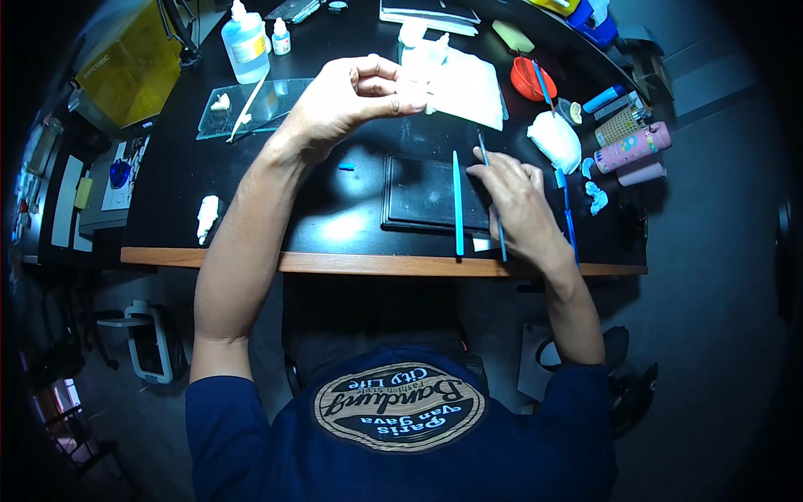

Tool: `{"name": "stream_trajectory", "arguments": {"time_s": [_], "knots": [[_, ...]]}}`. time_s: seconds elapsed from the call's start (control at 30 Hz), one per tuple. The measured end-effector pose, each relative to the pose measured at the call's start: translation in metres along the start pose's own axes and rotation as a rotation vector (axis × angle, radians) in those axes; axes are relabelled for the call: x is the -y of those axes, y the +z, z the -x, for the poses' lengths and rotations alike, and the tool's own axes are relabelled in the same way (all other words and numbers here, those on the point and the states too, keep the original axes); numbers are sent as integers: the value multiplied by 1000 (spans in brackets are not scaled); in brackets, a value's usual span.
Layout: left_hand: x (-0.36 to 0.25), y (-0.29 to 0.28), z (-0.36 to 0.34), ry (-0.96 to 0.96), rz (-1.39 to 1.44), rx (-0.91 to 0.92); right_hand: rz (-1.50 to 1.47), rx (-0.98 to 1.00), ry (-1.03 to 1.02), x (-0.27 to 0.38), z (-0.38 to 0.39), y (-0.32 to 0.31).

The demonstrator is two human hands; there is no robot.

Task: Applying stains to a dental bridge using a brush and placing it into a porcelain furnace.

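My left hand [355, 100] is raised over the far middle of the table, its thumb and fingers pinched together. Whatever it grips is too pale to make out against the white sheet [473, 88] behind the fingertips. My right hand [519, 201] holds a thin dark brush-like tool [484, 149], its tip pointing away from me; its exact kind is unclear. Below that hand lies a black rectangular board [422, 188]. A light blue flat stick [457, 201] rests across the board, its near end at the table edge. A small blue piece [346, 166] lies left of the board.
At the back left stand a clear bottle [248, 52] and a small dropper bottle [281, 38], near a glass plate [284, 99]. To the right are a red bowl [532, 79], a white bundle [554, 142], a blue toothbrush [568, 209] and a pink bottle [633, 148].
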State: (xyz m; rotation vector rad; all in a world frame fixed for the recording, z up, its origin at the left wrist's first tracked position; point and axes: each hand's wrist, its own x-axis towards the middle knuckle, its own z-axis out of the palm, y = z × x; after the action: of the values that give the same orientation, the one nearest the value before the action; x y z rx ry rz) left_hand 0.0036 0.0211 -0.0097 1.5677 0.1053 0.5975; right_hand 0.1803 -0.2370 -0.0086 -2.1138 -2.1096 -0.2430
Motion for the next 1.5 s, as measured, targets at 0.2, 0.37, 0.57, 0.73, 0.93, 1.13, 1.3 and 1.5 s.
{"name": "stream_trajectory", "arguments": {"time_s": [0.2, 0.37, 0.57, 0.73, 0.93, 1.13, 1.3, 1.5], "knots": [[-4, 2, 2, -20, 59, 2, 132, 76, 37, 17, 3, 9], [-3, 7, 2, -54, 97, 19, 110, 102, 86, 17, 9, 13], [-16, 15, 27, -19, 78, -39, 77, 13, 94, 15, 9, 12], [-26, 28, 72, -61, 9, -172, -27, -183, 71, 10, 17, 13], [-24, 48, 124, -73, 54, -337, -329, -408, 87, 16, 19, 16], [-23, 59, 157, -48, 8, -474, -696, -530, 121, 34, 24, 8], [-25, 54, 171, 13, -69, -527, -1586, -337, 173, 76, 30, 9], [-29, 24, 185, 79, -176, -584, -1911, -35, 189, 129, 3, 13]]}}
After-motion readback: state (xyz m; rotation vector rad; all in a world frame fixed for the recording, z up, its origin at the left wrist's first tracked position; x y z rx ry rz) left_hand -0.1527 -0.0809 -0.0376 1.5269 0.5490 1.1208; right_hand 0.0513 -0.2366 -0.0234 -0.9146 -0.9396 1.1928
